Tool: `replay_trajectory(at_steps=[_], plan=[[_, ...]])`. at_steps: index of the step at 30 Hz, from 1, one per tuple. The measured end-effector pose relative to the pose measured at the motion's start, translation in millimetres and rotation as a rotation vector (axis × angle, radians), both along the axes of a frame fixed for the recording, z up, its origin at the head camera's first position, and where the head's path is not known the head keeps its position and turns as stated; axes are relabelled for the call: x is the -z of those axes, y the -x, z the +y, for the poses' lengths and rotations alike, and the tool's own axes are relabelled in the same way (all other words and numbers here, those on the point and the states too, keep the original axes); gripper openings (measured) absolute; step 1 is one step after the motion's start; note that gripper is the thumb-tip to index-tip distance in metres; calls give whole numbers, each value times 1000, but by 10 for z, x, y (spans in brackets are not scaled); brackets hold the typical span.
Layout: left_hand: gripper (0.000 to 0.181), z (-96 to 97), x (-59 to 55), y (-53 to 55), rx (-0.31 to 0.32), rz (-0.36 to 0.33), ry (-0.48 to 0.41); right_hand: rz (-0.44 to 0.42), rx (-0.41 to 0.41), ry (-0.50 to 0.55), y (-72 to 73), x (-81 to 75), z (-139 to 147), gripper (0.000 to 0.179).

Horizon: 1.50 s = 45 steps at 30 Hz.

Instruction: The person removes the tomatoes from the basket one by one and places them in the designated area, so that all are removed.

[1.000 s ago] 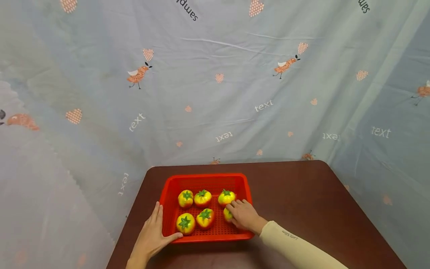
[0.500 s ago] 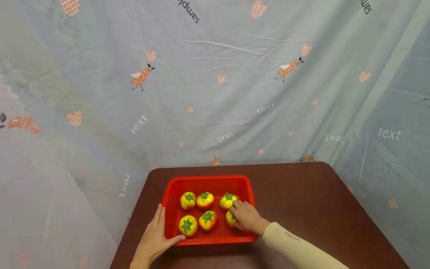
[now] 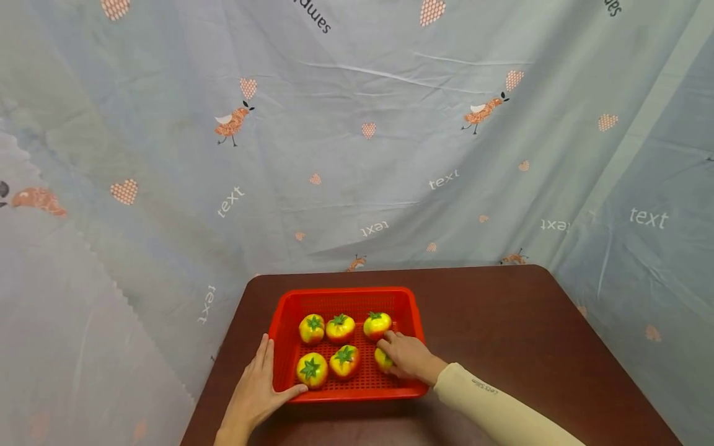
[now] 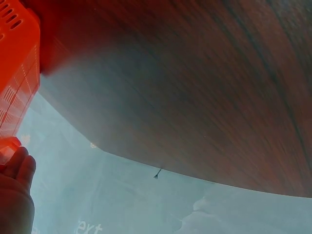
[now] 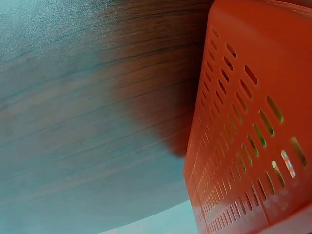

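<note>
Several yellow-and-red tomatoes with green leafy tops lie in two rows in a red plastic basket (image 3: 346, 396). My right hand (image 3: 409, 357) reaches over the basket's right side, its curled fingers gripping the near right tomato (image 3: 382, 359), which they partly cover. Just behind those fingers sits the far right tomato (image 3: 377, 326). My left hand (image 3: 253, 387) rests on the basket's near left corner, fingers straight along the left rim and thumb on the front rim. In the left wrist view, its fingertips (image 4: 25, 170) touch the rim. In the right wrist view, the basket's slotted wall hides my right hand.
The basket stands on a dark brown table (image 3: 502, 334), left of its middle. A grey-blue cloth (image 3: 334, 155) printed with birds, hearts and words hangs behind and along both sides of the table.
The far right tomato has tipped slightly backward, away from my right fingers. Both hands stay in place on the basket and the near right tomato; the head view shifts a little.
</note>
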<state>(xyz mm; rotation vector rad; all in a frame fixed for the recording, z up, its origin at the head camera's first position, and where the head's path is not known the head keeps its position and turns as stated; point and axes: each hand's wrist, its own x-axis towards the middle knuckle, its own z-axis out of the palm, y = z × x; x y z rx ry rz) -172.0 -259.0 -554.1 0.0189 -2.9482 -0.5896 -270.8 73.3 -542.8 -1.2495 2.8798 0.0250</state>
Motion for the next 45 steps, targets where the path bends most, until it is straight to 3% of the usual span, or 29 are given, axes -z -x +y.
replay_trajectory(at_steps=[9,16,25,33,45], plan=[[124,-13,8,-5,-14,-25,1,20,53,108,0,-65,-12,52],[124,-15,4,1,-14,-24,4,-22,71,155,15,-115,-5,54],[123,-19,0,23,-9,-26,5,-89,67,322,81,-177,22,57],[123,-27,15,26,-4,-25,9,-120,99,343,125,-296,48,59],[123,-24,25,36,-1,-16,13,-55,103,398,275,-498,148,60]])
